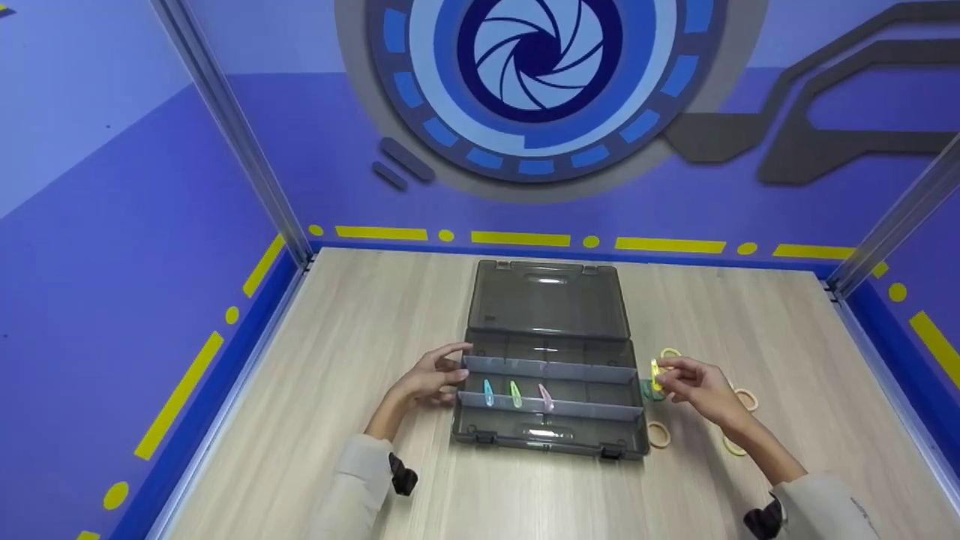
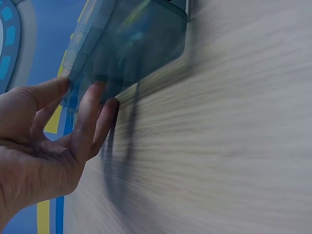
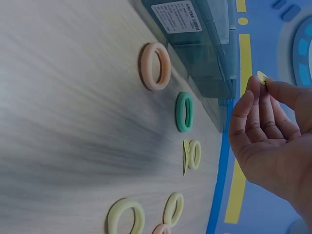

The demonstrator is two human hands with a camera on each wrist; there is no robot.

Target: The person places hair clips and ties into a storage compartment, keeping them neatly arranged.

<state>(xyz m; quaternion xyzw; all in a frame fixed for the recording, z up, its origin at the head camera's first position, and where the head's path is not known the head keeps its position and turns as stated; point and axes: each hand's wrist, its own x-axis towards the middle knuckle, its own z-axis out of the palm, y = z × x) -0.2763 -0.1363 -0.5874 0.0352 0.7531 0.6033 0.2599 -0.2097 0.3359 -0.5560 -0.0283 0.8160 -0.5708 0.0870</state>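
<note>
Blue and violet walls [image 1: 187, 262] with yellow marks stand around a table [image 1: 397, 300] of pale wood pattern. On this table is placed a dark, see-through box [image 1: 551, 442], its lid [image 1: 551, 300] opened to the far side.

The left forearm comes from the lower edge in a light sleeve [image 1: 349, 476] and leans inward to the box. The left hand [image 1: 427, 381] is at its left side: the fingers are spread and slightly bent, their tips touching the wall without grasping.

The right forearm reaches diagonally from the lower right corner. The right hand [image 1: 703, 390] is raised just beside the right wall of the box, and its thumb and fingertips pinch a small yellow clip [image 1: 655, 373].

In the box, a blue clip [image 1: 488, 393], a green clip [image 1: 515, 394] and a pink clip [image 1: 546, 397] are in one row at the nearer divider [image 1: 592, 409]; I cannot tell whether they are fastened to it. Below and around the right hand lie several rings, among them a green ring [image 3: 185, 112] and a peach ring [image 3: 155, 67].
</note>
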